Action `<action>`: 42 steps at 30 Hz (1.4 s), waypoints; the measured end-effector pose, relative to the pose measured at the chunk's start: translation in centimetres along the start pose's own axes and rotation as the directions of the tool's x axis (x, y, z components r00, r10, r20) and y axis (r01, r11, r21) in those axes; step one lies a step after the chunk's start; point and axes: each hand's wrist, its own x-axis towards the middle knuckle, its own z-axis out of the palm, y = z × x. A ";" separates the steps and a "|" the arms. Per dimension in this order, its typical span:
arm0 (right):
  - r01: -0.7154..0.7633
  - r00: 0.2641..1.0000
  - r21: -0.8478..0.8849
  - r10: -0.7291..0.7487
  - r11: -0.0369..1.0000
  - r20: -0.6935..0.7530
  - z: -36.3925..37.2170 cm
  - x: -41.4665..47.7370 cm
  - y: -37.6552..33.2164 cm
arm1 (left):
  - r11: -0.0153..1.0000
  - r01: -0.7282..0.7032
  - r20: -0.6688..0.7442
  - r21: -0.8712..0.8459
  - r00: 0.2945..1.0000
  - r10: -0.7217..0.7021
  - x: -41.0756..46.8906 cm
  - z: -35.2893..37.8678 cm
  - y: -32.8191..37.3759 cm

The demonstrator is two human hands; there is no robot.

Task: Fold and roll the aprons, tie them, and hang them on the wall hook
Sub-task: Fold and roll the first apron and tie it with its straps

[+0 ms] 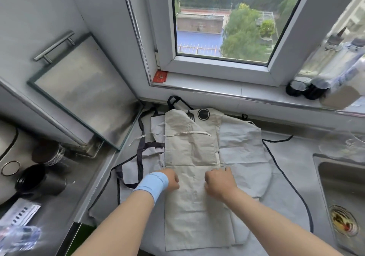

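Both my hands are down on the beige apron (189, 156), left of the sink (316, 157).

The beige apron lies flat on the steel counter (308, 135) left of the sink, folded into a long narrow strip that runs away from me; its end farther from me than the sink bears a black round print (203, 114), and a thin beige tie (187, 133) lies across it; under it spreads a grey apron (246, 147) with dark trim, whose edge comes close to the sink's rim; my left hand (170, 180), with a blue wristband (153, 184), rests at the strip's edge away from the sink, and my right hand (219, 182) at its sink-side edge; both have knuckles up and fingers curled under, but I cannot tell whether they pinch the cloth.
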 end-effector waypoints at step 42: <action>-0.260 0.912 0.620 -0.022 0.740 0.409 -6.9 14.3 -2.7 | 0.997 0.025 -0.130 0.076 0.991 -0.015 7.1 -11.5 -5.7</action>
